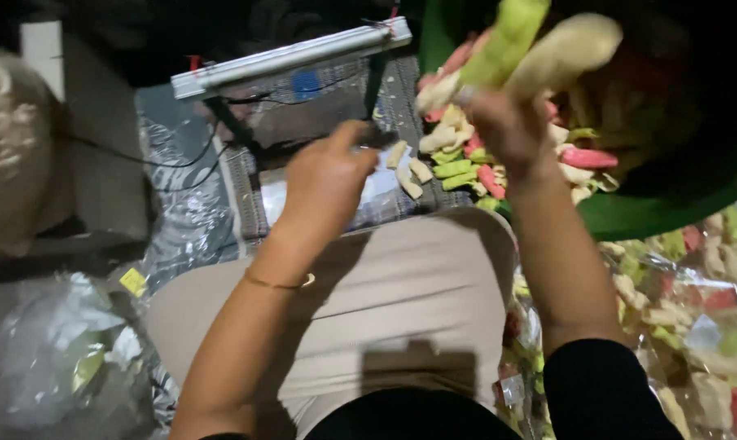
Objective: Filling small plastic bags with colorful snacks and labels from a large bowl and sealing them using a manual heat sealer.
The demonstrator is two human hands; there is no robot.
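My right hand [507,126] is raised over the rim of a green tub [653,213] and grips a few long puffed snack sticks [539,49], one green and one pale yellow. The tub holds a heap of pink, green and pale puffed snack pieces [576,155]. My left hand [328,175] hovers lower, over my lap, fingers bent, holding the edge of a clear plastic bag [381,183]. A thin gold bangle [275,283] circles the left wrist. A few loose snack pieces [409,169] lie beside the left hand.
A long metal bar device [291,55] on a dark stand sits ahead, over a woven mat [246,195]. Filled clear bags of coloured snacks [694,285] lie at right. Crumpled clear plastic [67,350] lies at left. My beige-clad lap [401,301] fills the centre.
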